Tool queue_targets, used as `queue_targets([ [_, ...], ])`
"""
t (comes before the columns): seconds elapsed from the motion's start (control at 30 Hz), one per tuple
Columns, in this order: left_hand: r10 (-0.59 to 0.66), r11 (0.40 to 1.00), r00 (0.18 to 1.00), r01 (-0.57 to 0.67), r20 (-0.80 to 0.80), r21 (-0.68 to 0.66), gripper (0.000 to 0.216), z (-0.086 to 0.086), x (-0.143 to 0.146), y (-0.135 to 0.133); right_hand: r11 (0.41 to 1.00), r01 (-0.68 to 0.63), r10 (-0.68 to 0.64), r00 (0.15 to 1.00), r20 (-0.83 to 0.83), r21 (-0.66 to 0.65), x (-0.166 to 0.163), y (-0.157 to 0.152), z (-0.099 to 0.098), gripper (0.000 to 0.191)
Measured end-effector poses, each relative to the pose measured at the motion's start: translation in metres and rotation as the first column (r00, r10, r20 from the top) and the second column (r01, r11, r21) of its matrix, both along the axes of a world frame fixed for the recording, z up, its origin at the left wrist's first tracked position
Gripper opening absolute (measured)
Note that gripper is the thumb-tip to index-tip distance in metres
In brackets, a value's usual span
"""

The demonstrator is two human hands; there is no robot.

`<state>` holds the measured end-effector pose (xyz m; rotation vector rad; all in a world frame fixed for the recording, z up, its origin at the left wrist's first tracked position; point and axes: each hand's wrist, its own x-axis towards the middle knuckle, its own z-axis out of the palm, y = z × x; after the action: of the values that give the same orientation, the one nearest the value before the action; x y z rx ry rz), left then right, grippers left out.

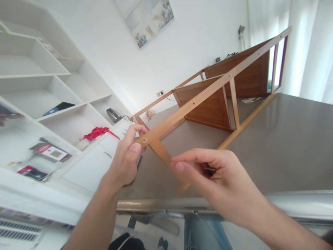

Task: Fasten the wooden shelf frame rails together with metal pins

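A wooden shelf frame (182,108) with brown panels (208,111) lies on its side on a grey tabletop (291,139). My left hand (127,156) grips its near corner, the thumb beside a hole in the rail and the fingers curled behind. A short crosspiece (161,151) runs down from that corner toward the table. My right hand (218,173) is closed in a pinch in front of the crosspiece, thumb against index finger. A small shiny bit shows beneath its curled fingers, too little of it to name. What the fingertips pinch, if anything, is hidden.
White shelving (59,73) stands at the left, with an electric kettle (113,114), a red ribbon bundle (96,133) and boxes. A picture (148,21) hangs on the wall. Pale curtains (309,52) hang at the right. The table's rounded metal edge (299,201) runs below my hands.
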<state>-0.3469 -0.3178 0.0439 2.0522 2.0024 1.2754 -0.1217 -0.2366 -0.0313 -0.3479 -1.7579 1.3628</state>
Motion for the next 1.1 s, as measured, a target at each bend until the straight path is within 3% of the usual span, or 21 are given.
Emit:
queue_targets([
  [0.27, -0.002, 1.0, 1.0, 0.002, -0.007, 0.008, 0.044, -0.002, 0.001, 0.0, 0.998, -0.025, 0.032, 0.991, -0.133, 0.053, -0.013, 0.003, 0.022, 0.016],
  [0.63, 0.038, 0.999, 0.991, -0.04, -0.131, -0.01, 0.044, 0.004, 0.005, -0.003, 0.993, 0.081, -0.062, 0.978, -0.2, 0.089, -0.038, 0.001, 0.035, 0.019],
  [1.1, -0.016, 0.997, 0.999, 0.013, -0.03, -0.072, 0.035, 0.003, 0.005, -0.006, 0.939, 0.224, -0.178, 0.965, -0.192, 0.26, -0.048, -0.004, 0.048, 0.02],
])
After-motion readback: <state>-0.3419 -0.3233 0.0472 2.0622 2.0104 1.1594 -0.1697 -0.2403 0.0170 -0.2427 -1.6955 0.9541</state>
